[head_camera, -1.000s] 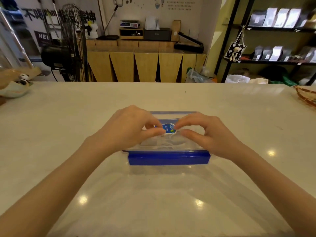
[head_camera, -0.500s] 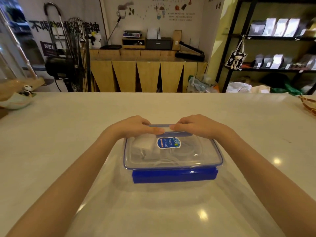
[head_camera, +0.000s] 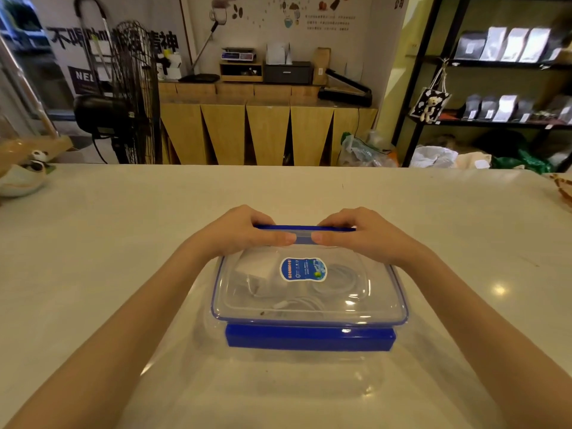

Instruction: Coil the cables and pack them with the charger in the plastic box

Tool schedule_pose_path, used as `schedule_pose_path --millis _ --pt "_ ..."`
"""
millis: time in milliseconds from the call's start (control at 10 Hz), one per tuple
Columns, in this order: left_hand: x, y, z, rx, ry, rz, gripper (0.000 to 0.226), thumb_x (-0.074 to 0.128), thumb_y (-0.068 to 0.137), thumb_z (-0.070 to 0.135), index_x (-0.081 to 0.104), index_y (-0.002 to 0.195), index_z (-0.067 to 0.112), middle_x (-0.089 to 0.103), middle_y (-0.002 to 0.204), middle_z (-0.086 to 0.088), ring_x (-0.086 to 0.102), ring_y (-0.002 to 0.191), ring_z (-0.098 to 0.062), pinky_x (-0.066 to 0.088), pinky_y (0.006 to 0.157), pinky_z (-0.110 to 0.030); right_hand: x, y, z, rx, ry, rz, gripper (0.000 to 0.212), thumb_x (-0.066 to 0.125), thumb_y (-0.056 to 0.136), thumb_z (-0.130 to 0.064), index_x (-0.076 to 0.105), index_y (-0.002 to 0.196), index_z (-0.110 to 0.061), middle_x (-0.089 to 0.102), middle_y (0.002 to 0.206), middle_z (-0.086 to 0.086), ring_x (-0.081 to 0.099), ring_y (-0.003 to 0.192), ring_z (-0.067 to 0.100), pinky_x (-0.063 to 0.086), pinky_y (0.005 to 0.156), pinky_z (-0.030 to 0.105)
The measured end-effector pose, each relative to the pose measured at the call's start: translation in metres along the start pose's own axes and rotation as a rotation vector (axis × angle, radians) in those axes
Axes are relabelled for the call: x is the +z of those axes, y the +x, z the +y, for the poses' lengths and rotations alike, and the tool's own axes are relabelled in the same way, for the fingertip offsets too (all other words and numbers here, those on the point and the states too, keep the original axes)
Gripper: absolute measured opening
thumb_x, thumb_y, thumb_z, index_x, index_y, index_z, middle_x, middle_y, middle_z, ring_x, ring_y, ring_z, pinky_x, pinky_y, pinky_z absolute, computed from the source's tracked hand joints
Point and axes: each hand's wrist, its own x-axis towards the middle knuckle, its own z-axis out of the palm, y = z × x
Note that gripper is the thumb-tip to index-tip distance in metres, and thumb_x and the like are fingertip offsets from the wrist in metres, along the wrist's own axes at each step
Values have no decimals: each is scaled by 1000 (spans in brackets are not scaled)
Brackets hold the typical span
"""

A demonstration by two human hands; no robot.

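Note:
A clear plastic box (head_camera: 309, 311) with blue latches stands on the table (head_camera: 93, 258) in front of me, its transparent lid on top with a blue sticker (head_camera: 303, 269). Through the lid I see a white charger (head_camera: 257, 270) on the left and coiled white cables (head_camera: 337, 280) on the right. My left hand (head_camera: 244, 232) and my right hand (head_camera: 362, 233) both grip the blue latch (head_camera: 305, 233) at the box's far edge, thumbs on its near side, fingers curled over it. The near blue latch (head_camera: 309, 337) hangs down against the box.
A pale bowl with a panda figure (head_camera: 23, 178) sits at the table's far left. A woven basket edge (head_camera: 561, 187) shows at the far right. Behind the table stand a fan (head_camera: 123, 100), a wooden counter and dark shelves.
Both hands moved from the middle of the lid to the box's far edge and took hold of the far blue latch. The view shifted, so the box sits lower in the frame.

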Motion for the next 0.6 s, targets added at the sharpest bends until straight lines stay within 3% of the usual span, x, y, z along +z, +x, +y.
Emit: schedule_pose_path --millis 200,400,500,600 --pt "0 0 2 59 7 63 17 61 78 39 67 86 26 67 81 9 64 81 -13 52 64 -25 -1 0 2 -41 134 2 17 61 80 -37 69 94 -31 72 90 -10 66 85 5 55 68 18" --pt "-1 1 0 75 12 79 23 61 78 38 70 90 22 67 81 9 64 80 -12 52 64 -24 -1 -1 0 -35 138 23 21 61 83 -33 70 99 -24 72 91 -6 66 85 9 54 71 21" --pt "-1 0 0 79 32 65 32 60 80 38 67 104 18 68 92 4 63 86 -13 52 68 -23 3 1 1 -48 51 53 24 59 83 -33 67 102 -21 68 95 -5 62 89 9 51 74 24" --pt "1 -1 -1 151 105 167 45 57 80 41 54 122 24 64 113 -1 57 96 -10 48 76 -22 -5 -3 -7 -90 -42 182 24 61 82 -29 62 106 -23 66 97 -6 60 89 6 49 80 25"
